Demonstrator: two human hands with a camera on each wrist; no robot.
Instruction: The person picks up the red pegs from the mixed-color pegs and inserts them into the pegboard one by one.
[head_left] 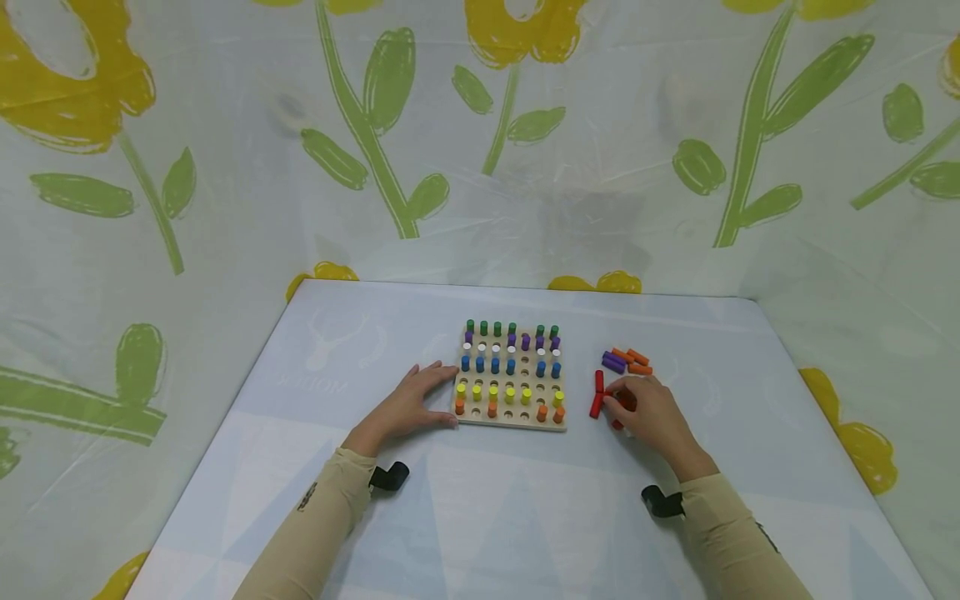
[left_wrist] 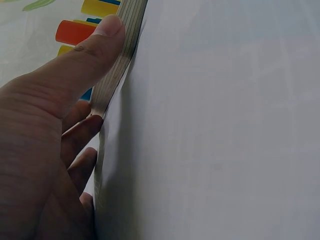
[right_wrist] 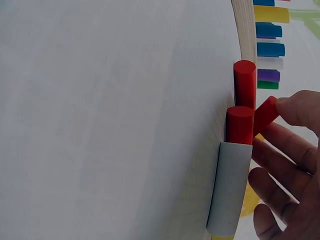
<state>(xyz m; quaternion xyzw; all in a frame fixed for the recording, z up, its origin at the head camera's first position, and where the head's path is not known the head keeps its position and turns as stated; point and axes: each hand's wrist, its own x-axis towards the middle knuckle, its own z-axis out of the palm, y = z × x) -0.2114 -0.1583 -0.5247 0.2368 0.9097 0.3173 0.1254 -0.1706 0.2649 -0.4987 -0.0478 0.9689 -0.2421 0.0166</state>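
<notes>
A wooden pegboard (head_left: 517,423) bears rows of coloured pegs: green, purple, white, blue, yellow and orange, with one row of bare holes. At its left side rests my left hand (head_left: 408,402), fingers and thumb spread. The left wrist view has the thumb (left_wrist: 95,52) against the board's edge, close to an orange peg (left_wrist: 75,32). To the right of the board my right hand (head_left: 654,412) is over a group of red pegs (head_left: 596,406). Its thumb and forefinger pinch a red peg (right_wrist: 266,115). A white peg (right_wrist: 230,190) lies near those fingers.
Loose purple pegs (head_left: 613,362) and orange pegs (head_left: 640,369) lie just beyond the right hand. The pale table (head_left: 480,517) meets a flower-patterned curtain (head_left: 600,183) at its back and sides. Black wrist mounts (head_left: 390,477) stick out inward from both sleeves.
</notes>
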